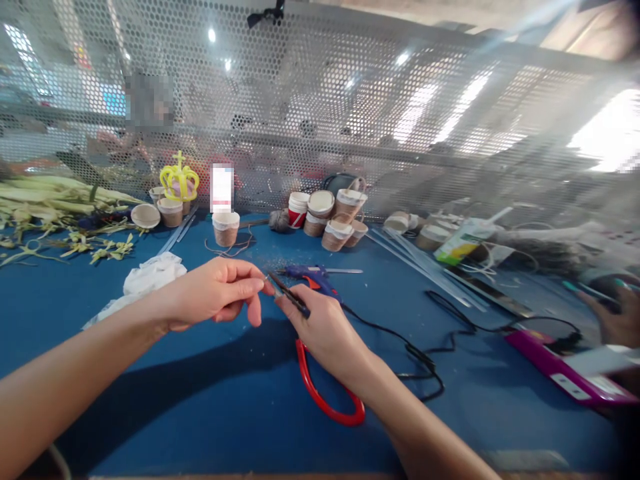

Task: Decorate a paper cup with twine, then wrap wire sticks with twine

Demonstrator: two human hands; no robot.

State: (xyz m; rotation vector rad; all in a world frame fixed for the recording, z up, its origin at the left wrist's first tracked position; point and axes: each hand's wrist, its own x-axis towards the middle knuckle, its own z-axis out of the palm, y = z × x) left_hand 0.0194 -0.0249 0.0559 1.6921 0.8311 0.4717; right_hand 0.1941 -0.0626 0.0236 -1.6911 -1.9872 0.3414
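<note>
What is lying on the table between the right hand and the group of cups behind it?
The head view shows a blue glue gun between the right hand and the cups.

A blue tabletop [225, 413] carries a blue hot-glue gun [310, 272] with its black cord [380, 329] trailing rightward toward a purple power strip [560, 367]. Clear glue sticks [425, 270] lie beyond the cord. Crumpled white material [156, 272] rests at left, near pale stems [55, 197]. Along the back stand brown, white-rimmed cups [226, 233] beside a grey yarn ball [279, 221].
</note>
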